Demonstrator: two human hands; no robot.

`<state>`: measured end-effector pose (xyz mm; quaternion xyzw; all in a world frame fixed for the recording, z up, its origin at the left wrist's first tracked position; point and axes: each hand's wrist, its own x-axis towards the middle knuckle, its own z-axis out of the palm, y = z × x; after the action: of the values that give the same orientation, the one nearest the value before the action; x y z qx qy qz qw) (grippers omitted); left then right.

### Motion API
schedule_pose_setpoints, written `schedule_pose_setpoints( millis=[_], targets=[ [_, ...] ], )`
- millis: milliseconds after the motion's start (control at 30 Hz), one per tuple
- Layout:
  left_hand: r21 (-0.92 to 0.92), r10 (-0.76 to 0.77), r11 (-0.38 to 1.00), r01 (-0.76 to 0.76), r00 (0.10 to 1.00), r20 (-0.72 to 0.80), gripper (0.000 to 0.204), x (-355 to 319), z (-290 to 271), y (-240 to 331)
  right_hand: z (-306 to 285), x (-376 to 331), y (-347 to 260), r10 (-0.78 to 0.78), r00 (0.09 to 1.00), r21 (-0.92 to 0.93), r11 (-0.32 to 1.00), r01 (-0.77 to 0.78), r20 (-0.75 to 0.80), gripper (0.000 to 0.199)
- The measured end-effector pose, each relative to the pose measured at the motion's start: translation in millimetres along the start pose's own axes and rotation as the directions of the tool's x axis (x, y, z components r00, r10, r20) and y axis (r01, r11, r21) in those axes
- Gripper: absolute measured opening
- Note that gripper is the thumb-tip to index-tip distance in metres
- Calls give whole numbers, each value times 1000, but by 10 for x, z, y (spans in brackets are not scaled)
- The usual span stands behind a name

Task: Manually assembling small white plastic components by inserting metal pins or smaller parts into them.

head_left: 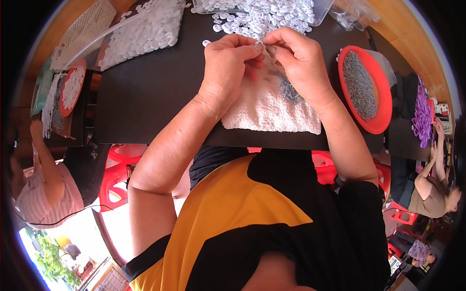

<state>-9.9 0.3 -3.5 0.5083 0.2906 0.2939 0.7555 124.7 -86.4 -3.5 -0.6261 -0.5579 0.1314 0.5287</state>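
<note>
Above the far end of a white towel, both hands meet with their fingertips almost touching. Between thumb and forefinger, my left hand pinches a small white plastic piece. My right hand is closed in a pinch against the same spot; what its fingertips hold is too small to make out. Beneath the right hand, a little heap of thin grey metal pieces lies on the towel, partly hidden by the hand. Just beyond the fingers spreads a pile of white oval plastic pieces.
On the dark table stands a red oval basin of grey metal pieces at right. A clear bag of white pieces lies back left. Co-workers sit at both sides, one left, one right by purple pieces.
</note>
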Motion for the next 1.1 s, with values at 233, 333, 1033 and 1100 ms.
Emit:
schedule_pose_setpoints(
  millis=[233, 333, 1033, 1100],
  targets=[
    [24, 0, 1000, -1, 1000, 19, 11, 6, -9, -28, -25, 7, 10, -50, 999, -51, 997, 50, 5, 17],
    [27, 5, 1000, -6, 1000, 21, 11, -3, 0, -33, -33, -1, 16, -82, 997, -64, 995, 82, 9, 17],
    [181, 50, 982, -46, 999, -15, 6, -16, 62, -105, 75, -35, 34, -70, 995, 133, 988, 78, -65, 23],
    [192, 64, 980, -59, 998, -20, 6, -10, 70, -114, 84, -45, 42, -84, 996, 153, 984, 88, -30, 24]
  ],
)
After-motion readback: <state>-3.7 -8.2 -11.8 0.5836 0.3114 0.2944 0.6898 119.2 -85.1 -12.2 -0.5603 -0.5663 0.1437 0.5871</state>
